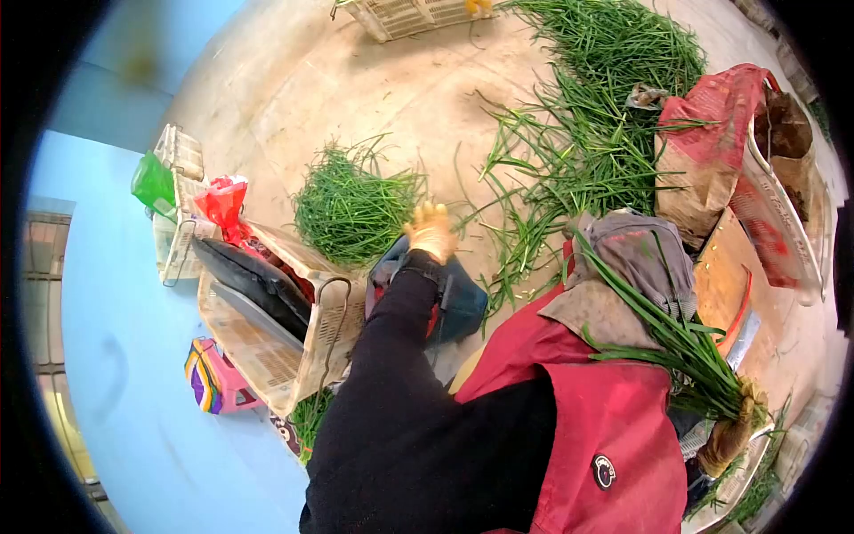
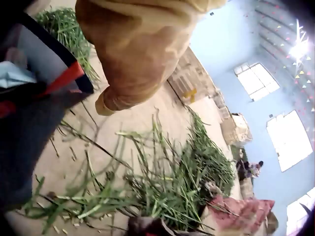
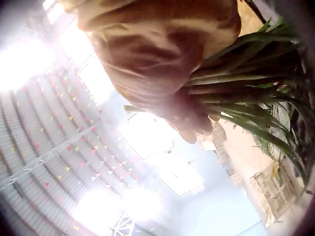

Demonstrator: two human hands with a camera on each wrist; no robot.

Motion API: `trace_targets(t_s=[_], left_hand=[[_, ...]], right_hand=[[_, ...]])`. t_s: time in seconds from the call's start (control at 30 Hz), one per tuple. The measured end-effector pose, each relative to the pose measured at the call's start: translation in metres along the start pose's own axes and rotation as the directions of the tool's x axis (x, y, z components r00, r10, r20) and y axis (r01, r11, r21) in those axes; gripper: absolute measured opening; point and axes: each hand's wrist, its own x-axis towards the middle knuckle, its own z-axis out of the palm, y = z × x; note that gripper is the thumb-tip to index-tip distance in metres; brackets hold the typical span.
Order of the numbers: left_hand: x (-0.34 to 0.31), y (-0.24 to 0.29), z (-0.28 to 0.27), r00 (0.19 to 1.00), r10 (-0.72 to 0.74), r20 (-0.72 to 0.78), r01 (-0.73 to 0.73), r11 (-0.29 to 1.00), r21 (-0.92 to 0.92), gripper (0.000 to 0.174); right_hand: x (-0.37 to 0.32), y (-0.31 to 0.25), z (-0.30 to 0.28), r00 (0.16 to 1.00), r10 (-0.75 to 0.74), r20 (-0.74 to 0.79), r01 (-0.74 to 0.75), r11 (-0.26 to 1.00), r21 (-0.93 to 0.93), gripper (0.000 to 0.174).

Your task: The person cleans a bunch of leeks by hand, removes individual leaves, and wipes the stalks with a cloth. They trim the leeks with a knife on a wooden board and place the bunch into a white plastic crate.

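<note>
My right hand [image 1: 734, 432], in a stained yellowish glove, grips a bunch of long green chives [image 1: 663, 343] near one end. In the right wrist view the gloved fingers curl round the chives [image 3: 241, 86], and their tips are partly hidden. The left hand [image 1: 431, 233], in a similar glove, reaches forward with its fingers spread and holds nothing. It hangs over a dark blue open-topped bag [image 1: 463, 298], right beside a rounded heap of cut chives [image 1: 351, 205]. In the left wrist view the bag [image 2: 54, 118] stands close to the glove.
A big loose spread of chives [image 1: 614, 116] covers the floor ahead to the right. Plastic crates [image 1: 267, 338] stand at the left, one holding dark items. A red-and-brown sack [image 1: 703, 142] and a tipped crate [image 1: 783, 231] are at the right. Another crate [image 1: 414, 16] sits far ahead.
</note>
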Motion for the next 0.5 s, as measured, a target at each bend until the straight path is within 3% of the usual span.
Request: trace_targets(t_s=[0.1, 0.13, 0.17, 0.2, 0.23, 0.27, 0.3, 0.33, 0.37, 0.43, 0.5], left_hand=[[0.029, 0.021, 0.006, 0.953, 0.284, -0.106, -0.292, 0.954, -0.067, 0.074], [0.04, 0.034, 0.011, 0.9, 0.41, -0.147, -0.423, 0.904, -0.065, 0.074], [0.042, 0.039, 0.005, 0.669, 0.621, -0.409, -0.672, 0.74, 0.026, 0.068], [0.056, 0.051, 0.001, 0.515, 0.7, -0.494, -0.762, 0.638, 0.109, 0.065], [0.044, 0.076, -0.026, 0.557, 0.698, -0.45, -0.778, 0.628, 0.012, 0.063], [0.066, 0.088, -0.018, 0.321, 0.751, -0.577, -0.852, 0.495, 0.17, 0.063], [0.041, 0.114, -0.048, 0.451, 0.692, -0.564, -0.87, 0.482, -0.105, 0.058], [0.04, 0.132, -0.061, 0.41, 0.715, -0.566, -0.903, 0.404, -0.143, 0.057], [0.038, 0.152, -0.073, 0.375, 0.73, -0.571, -0.925, 0.337, -0.177, 0.056], [-0.008, 0.198, -0.109, 0.525, 0.706, -0.475, -0.769, 0.154, -0.621, 0.056], [-0.054, 0.226, -0.141, 0.485, 0.748, -0.453, -0.665, -0.021, -0.747, 0.054]], right_hand=[[-0.01, 0.0, -0.017, 0.975, 0.117, -0.187, -0.067, 0.965, 0.255, 0.037], [-0.016, -0.006, -0.015, 0.967, 0.102, -0.235, -0.057, 0.979, 0.193, 0.039], [-0.017, -0.015, -0.002, 0.956, 0.079, -0.282, -0.05, 0.993, 0.107, 0.043], [-0.023, -0.02, -0.003, 0.94, 0.056, -0.336, -0.067, 0.998, -0.021, 0.047], [-0.019, -0.024, 0.002, 0.915, 0.044, -0.401, -0.115, 0.981, -0.157, 0.051], [-0.018, -0.033, 0.004, 0.89, 0.041, -0.453, -0.172, 0.953, -0.251, 0.056], [-0.015, -0.043, 0.009, 0.847, 0.104, -0.522, -0.276, 0.924, -0.264, 0.06], [-0.02, -0.039, 0.012, 0.885, -0.335, -0.322, 0.145, 0.857, -0.494, 0.045], [-0.014, -0.039, -0.004, 0.888, -0.295, -0.353, 0.211, 0.943, -0.258, 0.041], [-0.005, -0.041, -0.036, 0.887, -0.212, -0.41, 0.337, 0.905, 0.259, 0.032], [-0.019, -0.066, -0.026, 0.831, -0.347, -0.434, 0.491, 0.825, 0.28, 0.027]])
